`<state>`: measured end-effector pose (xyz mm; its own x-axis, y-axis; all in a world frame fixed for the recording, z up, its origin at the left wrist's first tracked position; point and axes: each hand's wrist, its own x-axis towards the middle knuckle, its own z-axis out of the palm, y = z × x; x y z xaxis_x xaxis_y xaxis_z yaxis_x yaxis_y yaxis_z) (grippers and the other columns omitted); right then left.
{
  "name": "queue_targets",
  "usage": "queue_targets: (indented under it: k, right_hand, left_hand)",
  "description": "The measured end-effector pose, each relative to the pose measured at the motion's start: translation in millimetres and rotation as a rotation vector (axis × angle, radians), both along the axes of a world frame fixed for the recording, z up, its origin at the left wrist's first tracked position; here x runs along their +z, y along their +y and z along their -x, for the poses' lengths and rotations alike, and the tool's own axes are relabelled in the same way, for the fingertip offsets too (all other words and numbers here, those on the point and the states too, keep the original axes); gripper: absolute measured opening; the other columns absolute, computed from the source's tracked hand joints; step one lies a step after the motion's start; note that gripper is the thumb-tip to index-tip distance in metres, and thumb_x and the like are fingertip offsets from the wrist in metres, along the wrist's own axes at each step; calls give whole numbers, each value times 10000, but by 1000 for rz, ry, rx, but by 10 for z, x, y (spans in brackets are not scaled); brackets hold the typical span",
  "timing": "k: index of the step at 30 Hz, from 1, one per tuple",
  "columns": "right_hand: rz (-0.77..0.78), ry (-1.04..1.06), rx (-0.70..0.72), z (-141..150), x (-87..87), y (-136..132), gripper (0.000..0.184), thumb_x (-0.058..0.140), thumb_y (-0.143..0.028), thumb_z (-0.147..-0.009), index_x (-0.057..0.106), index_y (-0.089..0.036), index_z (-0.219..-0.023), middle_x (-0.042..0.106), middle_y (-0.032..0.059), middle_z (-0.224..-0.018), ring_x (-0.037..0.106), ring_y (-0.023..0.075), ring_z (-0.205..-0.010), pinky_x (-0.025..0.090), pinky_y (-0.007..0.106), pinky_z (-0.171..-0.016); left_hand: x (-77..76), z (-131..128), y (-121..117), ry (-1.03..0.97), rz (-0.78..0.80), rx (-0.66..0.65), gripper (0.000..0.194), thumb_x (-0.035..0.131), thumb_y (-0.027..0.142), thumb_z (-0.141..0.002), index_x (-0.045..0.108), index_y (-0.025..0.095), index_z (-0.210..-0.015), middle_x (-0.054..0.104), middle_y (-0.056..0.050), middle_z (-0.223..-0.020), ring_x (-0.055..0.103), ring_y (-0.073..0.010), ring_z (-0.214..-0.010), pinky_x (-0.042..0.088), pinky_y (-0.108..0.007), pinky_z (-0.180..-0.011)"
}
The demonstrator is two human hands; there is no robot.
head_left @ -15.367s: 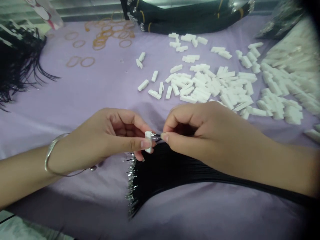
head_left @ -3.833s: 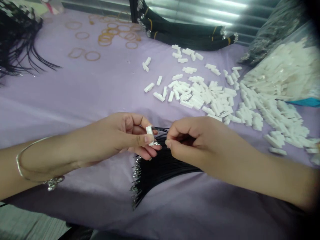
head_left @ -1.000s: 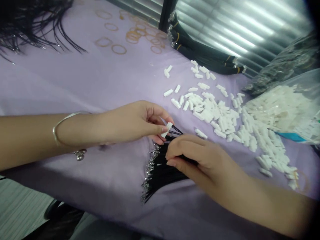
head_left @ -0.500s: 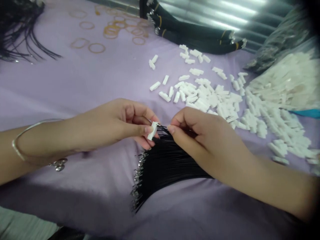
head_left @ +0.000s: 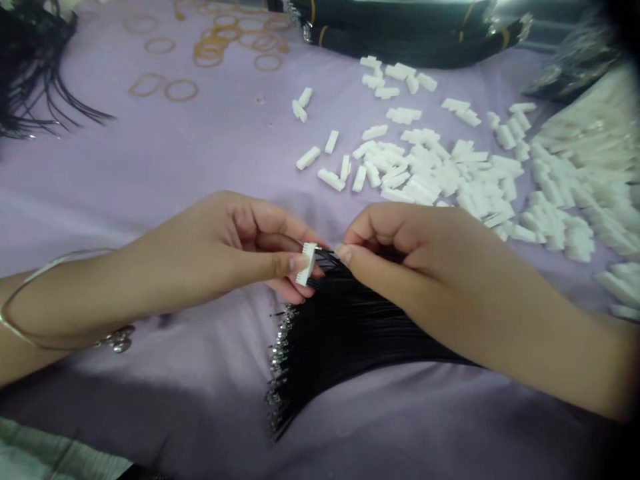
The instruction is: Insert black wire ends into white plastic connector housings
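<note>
Connector (head_left: 307, 265) sits pinched in left hand (head_left: 235, 247), wire (head_left: 327, 254) in right hand (head_left: 420, 253), while bag (head_left: 600, 103) apparently holds more

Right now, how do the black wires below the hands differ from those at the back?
The front wires lie fanned out with no band visible; the rear wires are gathered by yellow bands. The front wires show silvery tips only at the left, while the rear wires show them at both ends. Both are black.

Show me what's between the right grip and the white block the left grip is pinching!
Some thin black wires lie between the white block and the right grip; the head view shows this.
</note>
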<state>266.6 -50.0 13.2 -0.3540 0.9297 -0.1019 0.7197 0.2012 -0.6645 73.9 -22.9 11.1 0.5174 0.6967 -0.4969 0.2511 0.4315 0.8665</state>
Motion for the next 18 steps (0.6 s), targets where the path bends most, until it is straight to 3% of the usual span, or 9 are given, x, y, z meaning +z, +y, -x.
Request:
queue_targets:
  k: [10, 13, 15, 18]
  right_hand:
    - [-155, -58, 78, 23, -34, -24, 206, 533, -207, -845, 574, -201, -643, 521, -45, -513, 429, 81, -441, 303, 245, -436]
    - [-366, -107, 116, 9, 3, -78, 84, 548, -204, -860, 599, -187, -796, 618, 23, -747, 554, 149, -658, 405, 281, -571]
    - [-452, -104, 215, 3, 21, -149, 57, 580, -219, -862, 601, -172, -887, 623, 59, -894, 570, 190, -827, 443, 311, -706]
    - [-362, -118, 390, 12, -1, -244, 62, 604, -202, -852, 627, -198, -910, 613, 59, -1013, 534, 241, -956, 436, 384, -801]
  left_hand:
    - [-25, 35, 5, 8, -27, -84, 111, 682, 134, -783, 727, 118, -883, 751, 3, -673, 694, -102, -614, 558, -134, -608]
    - [-41, 38, 22, -20, -21, -65, 85, 651, 121, -807, 711, 114, -868, 739, 9, -677, 688, -92, -621, 553, -143, -627]
    - [-52, 36, 38, -55, -12, -37, 72, 644, 124, -809, 700, 126, -855, 732, 15, -693, 687, -98, -615, 557, -162, -629]
    - [-69, 39, 57, -98, 2, -26, 52, 651, 145, -794, 689, 159, -828, 727, 34, -707, 687, -112, -583, 558, -181, -610]
